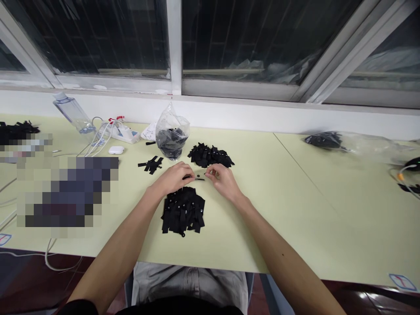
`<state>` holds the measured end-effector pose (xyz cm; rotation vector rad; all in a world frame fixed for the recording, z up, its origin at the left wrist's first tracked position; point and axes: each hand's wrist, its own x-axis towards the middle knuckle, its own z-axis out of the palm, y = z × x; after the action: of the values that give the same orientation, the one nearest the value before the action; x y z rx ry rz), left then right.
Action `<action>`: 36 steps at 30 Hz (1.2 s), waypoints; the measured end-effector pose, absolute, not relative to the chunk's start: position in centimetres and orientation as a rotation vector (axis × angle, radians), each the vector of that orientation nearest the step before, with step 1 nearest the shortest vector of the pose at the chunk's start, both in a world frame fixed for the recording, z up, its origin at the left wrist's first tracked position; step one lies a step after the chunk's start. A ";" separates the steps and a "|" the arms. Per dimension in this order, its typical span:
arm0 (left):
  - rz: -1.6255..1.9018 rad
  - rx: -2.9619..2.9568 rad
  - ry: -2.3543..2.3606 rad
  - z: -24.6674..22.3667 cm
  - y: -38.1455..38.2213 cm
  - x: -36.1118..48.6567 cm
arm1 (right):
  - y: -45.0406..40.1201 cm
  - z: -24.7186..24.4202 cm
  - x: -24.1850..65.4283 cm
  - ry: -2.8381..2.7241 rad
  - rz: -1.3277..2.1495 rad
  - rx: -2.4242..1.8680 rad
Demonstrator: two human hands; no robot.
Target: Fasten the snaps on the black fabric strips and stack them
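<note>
My left hand (175, 177) is closed in a pinch on a black fabric strip (199, 179), whose end sticks out toward the right. Opposite it, my right hand (223, 179) has thumb and forefinger pressed together on a tiny dark piece (205, 173) too small to name. Between the two hands a small black ring (198, 176) lies on the table. Just below my left hand is a heap of black strips (183, 210), some with small white marks. A second black heap (210, 155) lies beyond the hands, and a few loose strips (151, 164) lie to the left.
A clear plastic bag (173, 135) with black pieces stands behind the hands. Farther left are a water bottle (74, 111), a power strip (123, 132) with cables and a white case (116, 150). Another plastic bag (361, 145) lies at the right by the wall.
</note>
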<state>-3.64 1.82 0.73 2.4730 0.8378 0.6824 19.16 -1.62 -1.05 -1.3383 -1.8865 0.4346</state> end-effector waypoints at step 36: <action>1.032 2.429 0.804 0.6 0.5 -0.9 | -1.8 -0.2 18.7 -1.627 0.675 -1.159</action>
<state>-0.92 0.50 0.59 2.4290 0.8039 1.0321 18.74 -1.84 -0.21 -1.1585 -1.6273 0.6747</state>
